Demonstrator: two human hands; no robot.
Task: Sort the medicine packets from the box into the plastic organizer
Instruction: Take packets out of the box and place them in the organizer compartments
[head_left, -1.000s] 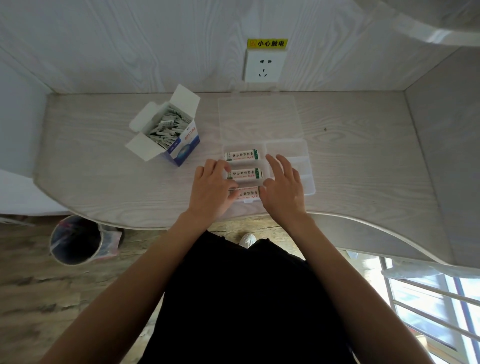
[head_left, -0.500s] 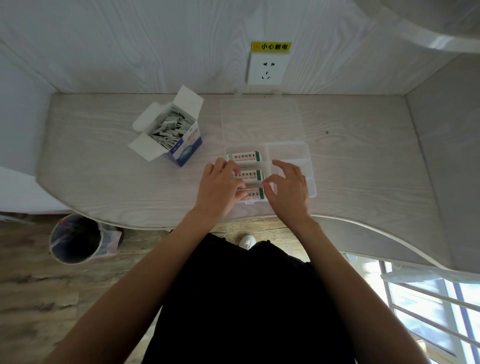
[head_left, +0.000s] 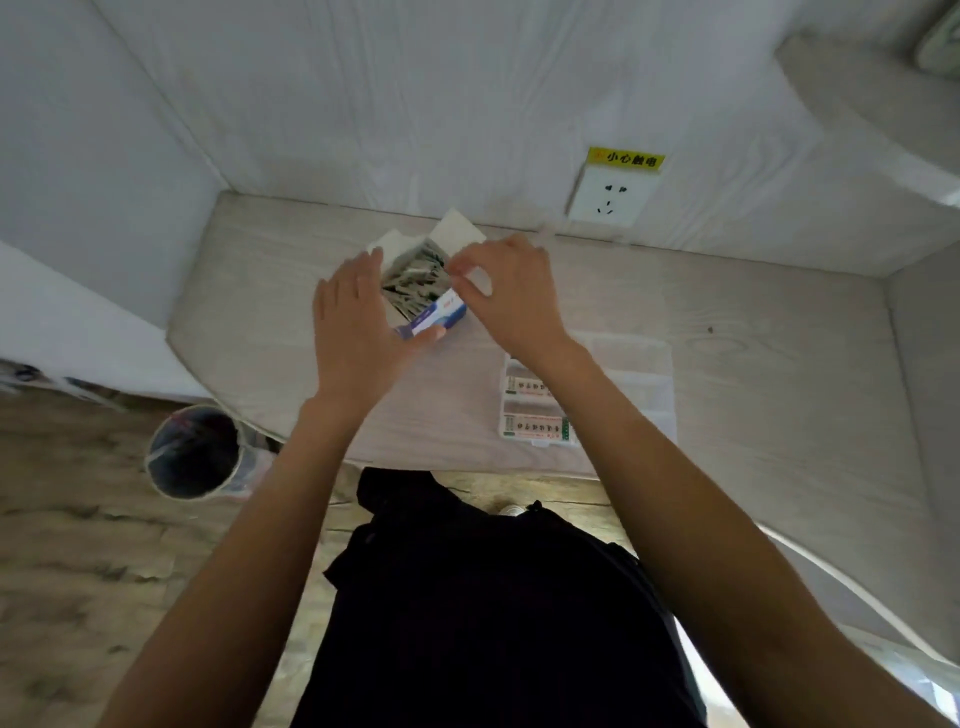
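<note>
The open white-and-blue medicine box (head_left: 435, 318) stands at the back of the desk, full of several loose packets (head_left: 415, 280). My left hand (head_left: 353, 322) is open against the box's left side, with its thumb at the front lower corner. My right hand (head_left: 511, 291) hovers over the box's right edge, fingers curved and thumb apart, with nothing visible between them. The clear plastic organizer (head_left: 644, 395) lies open to the right, under my right forearm. Labelled packets (head_left: 535, 428) fill its left compartments.
A wall socket (head_left: 610, 200) with a yellow warning label sits on the back wall. A bin (head_left: 195, 452) stands on the floor at the left, below the curved edge of the desk (head_left: 753, 364). Walls close in the desk on the left and right.
Both hands have left the organizer's left compartments and moved up and left to the medicine box. The camera has swung left, and the view is blurred.
</note>
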